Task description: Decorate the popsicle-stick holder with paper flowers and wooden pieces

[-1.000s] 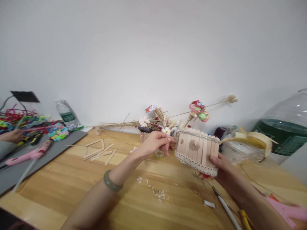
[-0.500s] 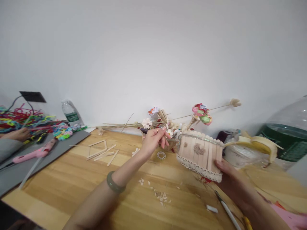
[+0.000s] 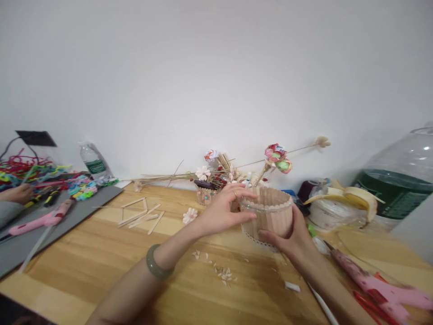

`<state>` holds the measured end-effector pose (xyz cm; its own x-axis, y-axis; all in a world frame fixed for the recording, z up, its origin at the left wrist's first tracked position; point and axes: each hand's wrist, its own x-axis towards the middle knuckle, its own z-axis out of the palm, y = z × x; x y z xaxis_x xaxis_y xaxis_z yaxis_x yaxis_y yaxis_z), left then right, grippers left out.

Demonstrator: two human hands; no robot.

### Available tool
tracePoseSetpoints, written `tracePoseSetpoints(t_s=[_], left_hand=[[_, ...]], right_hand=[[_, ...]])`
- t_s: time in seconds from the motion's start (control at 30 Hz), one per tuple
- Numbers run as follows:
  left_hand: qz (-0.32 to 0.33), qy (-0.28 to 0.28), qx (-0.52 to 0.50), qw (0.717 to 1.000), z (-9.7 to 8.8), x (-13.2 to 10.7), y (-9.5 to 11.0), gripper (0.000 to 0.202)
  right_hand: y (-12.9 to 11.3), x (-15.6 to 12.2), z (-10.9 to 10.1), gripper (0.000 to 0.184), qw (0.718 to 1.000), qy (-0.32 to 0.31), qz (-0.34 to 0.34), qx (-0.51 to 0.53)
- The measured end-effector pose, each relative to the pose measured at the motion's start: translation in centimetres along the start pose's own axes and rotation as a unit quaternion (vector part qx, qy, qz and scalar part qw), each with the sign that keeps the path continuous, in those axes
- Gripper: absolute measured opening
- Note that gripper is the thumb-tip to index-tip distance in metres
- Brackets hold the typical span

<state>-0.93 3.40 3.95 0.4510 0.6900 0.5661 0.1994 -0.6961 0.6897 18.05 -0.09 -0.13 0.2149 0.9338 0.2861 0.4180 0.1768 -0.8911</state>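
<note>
One second on, the stick basket point(image 3: 272, 217), left of the banana point(image 3: 358, 198), has turned its open inside into view, the right hand point(image 3: 295, 237) clasping its side, the left hand point(image 3: 221, 208), thumb and fingers spread, at its rim.

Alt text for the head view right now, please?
The right hand holds a round wooden basket, and the left hand is spread at its rim. Flowers lie behind; wooden sticks lie left, a pink glue gun right, and another person's hand far left.
</note>
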Motion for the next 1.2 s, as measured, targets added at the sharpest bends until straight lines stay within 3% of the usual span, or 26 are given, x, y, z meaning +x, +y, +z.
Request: tracePoseSetpoints(t_s=[0.13, 0.23, 0.3, 0.43, 0.6, 0.9, 1.2], left_hand=[[0.008, -0.062, 0.056, 0.996, 0.7, -0.3, 0.7, 0.037], [0.002, -0.093, 0.072, 0.993, 0.7, -0.3, 0.4, 0.023], [0.011, -0.107, 0.068, 0.992, 0.3, -0.2, -0.2, 0.016], [0.042, -0.164, 0.080, 0.982, -1.0, 0.1, -1.2, 0.011], [0.060, -0.215, 0.093, 0.970, -2.1, 0.3, -1.5, 0.007], [0.074, -0.238, 0.202, 0.947, -1.6, 0.1, -3.0, 0.025], [0.096, -0.229, 0.125, 0.960, -1.6, 0.4, -4.6, 0.023]], right_hand=[[0.3, -0.7, 1.0, 0.104, 0.990, 0.034, -0.082, -0.107], [1.1, -1.0, 1.1, 0.101, 0.966, 0.067, -0.178, -0.176], [1.5, -0.8, 0.4, 0.096, 0.962, 0.043, -0.201, -0.180], [1.4, 0.3, -2.8, 0.067, 0.979, -0.087, -0.111, -0.144], [0.5, 1.4, -6.0, 0.050, 0.989, -0.022, -0.073, -0.128], [2.1, 1.9, -6.1, 0.035, 0.989, -0.049, -0.058, -0.127], [3.7, 1.9, -5.5, 0.033, 0.983, -0.123, -0.054, -0.122]])
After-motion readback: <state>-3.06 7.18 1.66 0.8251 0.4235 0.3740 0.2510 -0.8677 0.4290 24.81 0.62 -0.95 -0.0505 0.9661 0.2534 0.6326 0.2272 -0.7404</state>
